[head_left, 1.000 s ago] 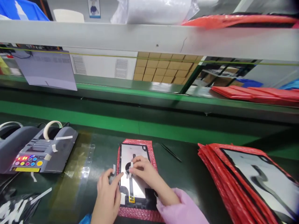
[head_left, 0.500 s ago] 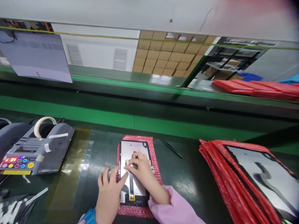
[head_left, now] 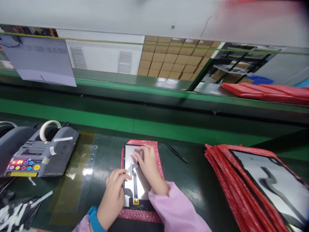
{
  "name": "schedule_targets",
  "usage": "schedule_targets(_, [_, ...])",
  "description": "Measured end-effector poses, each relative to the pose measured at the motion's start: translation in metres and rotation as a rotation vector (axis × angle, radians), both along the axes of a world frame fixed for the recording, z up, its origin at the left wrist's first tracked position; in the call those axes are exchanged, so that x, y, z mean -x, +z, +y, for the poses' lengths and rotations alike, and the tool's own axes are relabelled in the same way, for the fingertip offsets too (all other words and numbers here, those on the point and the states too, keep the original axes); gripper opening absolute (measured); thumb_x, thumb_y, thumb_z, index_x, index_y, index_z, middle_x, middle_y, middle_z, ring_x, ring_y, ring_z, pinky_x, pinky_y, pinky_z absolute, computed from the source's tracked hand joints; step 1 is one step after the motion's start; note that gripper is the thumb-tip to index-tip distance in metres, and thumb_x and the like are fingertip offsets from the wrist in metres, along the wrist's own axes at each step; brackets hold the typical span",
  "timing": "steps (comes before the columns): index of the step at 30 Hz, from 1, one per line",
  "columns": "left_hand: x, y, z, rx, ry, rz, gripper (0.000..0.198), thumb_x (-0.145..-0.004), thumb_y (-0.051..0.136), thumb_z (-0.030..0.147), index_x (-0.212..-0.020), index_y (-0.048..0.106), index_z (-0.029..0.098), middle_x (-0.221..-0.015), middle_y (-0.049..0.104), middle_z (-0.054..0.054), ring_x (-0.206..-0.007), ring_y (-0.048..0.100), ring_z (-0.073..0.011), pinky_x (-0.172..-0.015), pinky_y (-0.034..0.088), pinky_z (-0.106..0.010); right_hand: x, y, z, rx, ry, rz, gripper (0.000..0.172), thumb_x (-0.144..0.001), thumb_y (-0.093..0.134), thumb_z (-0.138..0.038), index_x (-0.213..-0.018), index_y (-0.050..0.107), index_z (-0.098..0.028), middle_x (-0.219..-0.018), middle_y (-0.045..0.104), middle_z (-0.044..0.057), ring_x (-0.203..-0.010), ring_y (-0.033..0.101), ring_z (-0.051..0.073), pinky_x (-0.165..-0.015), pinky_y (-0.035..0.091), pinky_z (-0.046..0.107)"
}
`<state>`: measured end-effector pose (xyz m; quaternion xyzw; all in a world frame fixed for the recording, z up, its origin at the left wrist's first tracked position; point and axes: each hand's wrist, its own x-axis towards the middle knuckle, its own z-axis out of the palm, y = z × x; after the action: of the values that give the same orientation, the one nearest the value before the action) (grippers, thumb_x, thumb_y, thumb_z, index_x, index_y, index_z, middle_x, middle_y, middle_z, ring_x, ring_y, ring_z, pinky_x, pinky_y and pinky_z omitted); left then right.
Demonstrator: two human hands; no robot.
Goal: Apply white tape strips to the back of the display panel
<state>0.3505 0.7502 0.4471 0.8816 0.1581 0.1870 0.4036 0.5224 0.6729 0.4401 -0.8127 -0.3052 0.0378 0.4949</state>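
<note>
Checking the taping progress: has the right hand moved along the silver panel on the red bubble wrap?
Yes. The right hand slid from mid-panel toward the silver panel's far edge.

Single head-worn view, forward and down, close over the bench (head_left: 193,187) (edges perhaps blurred).

Panel (head_left: 139,187) on bubble sleeve (head_left: 154,154), mid-bench; tape dispenser (head_left: 40,151) left; sleeve stack (head_left: 241,180) right; stylus (head_left: 177,153) just behind-right.
</note>
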Motion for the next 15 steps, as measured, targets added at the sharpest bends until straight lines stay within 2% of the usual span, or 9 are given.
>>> schedule_targets(2, [-0.006,0.01,0.006,0.276,-0.018,-0.07,0.045,-0.062,0.033,-0.005,-0.094,0.053,0.021,-0.103,0.059,-0.007,-0.098,0.055,-0.0195,-0.084,0.046,-0.034,0.003,0.007,-0.009,-0.053,0.169,0.15,0.031,-0.092,0.048,-0.048,-0.089,0.064,-0.022,-0.103,0.056,0.01,-0.106,0.052,0.027,-0.098,0.039,0.045])
schedule_targets(3, [-0.009,0.014,0.008,0.363,-0.026,-0.088,0.042,-0.061,0.034,-0.003,-0.091,0.05,0.021,-0.1,0.059,-0.006,-0.095,0.055,-0.0188,-0.081,0.046,-0.032,0.005,0.011,-0.014,-0.058,0.272,0.248,0.037,-0.091,0.049,-0.054,-0.086,0.066,-0.022,-0.102,0.058,0.01,-0.106,0.053,0.027,-0.099,0.038,0.045])
schedule_targets(5, [-0.015,0.018,0.01,0.433,-0.052,-0.097,0.037,-0.06,0.034,-0.001,-0.087,0.048,0.021,-0.1,0.058,-0.006,-0.094,0.055,-0.0186,-0.082,0.046,-0.031,0.006,0.018,-0.022,-0.065,0.423,0.463,0.043,-0.083,0.056,-0.063,-0.077,0.068,-0.021,-0.101,0.062,0.01,-0.104,0.056,0.027,-0.099,0.039,0.043])
schedule_targets(7, [-0.021,0.018,0.01,0.404,-0.077,-0.081,0.037,-0.062,0.034,-0.001,-0.088,0.049,0.021,-0.101,0.059,-0.006,-0.096,0.055,-0.019,-0.087,0.046,-0.034,0.002,0.022,-0.028,-0.096,0.459,0.632,0.046,-0.075,0.065,-0.066,-0.071,0.066,-0.021,-0.101,0.063,0.009,-0.101,0.059,0.027,-0.095,0.042,0.041])
schedule_targets(9, [-0.027,0.015,0.007,0.257,-0.049,-0.052,0.044,-0.067,0.034,-0.002,-0.099,0.054,0.02,-0.107,0.06,-0.007,-0.104,0.054,-0.0213,-0.094,0.044,-0.04,-0.008,0.022,-0.036,-0.123,0.349,0.654,0.046,-0.071,0.067,-0.067,-0.067,0.063,-0.021,-0.099,0.065,0.009,-0.097,0.059,0.027,-0.09,0.043,0.04])
schedule_targets(13, [-0.041,0.007,-0.006,-0.263,0.064,0.056,0.052,-0.081,0.04,0.002,-0.121,0.06,0.027,-0.137,0.05,-0.009,-0.129,0.036,-0.0338,-0.101,0.038,-0.055,-0.027,0.015,-0.049,-0.044,-0.131,0.275,0.044,-0.071,0.06,-0.065,-0.059,0.062,-0.023,-0.088,0.064,0.01,-0.095,0.056,0.03,-0.092,0.036,0.046])
schedule_targets(15, [-0.048,0.004,-0.015,-0.475,0.093,0.15,0.048,-0.086,0.046,0.008,-0.123,0.062,0.032,-0.145,0.046,-0.005,-0.132,0.032,-0.0399,-0.097,0.039,-0.06,-0.027,0.009,-0.05,0.029,-0.237,0.186,0.043,-0.071,0.056,-0.063,-0.055,0.062,-0.023,-0.087,0.064,0.011,-0.095,0.054,0.031,-0.092,0.034,0.047])
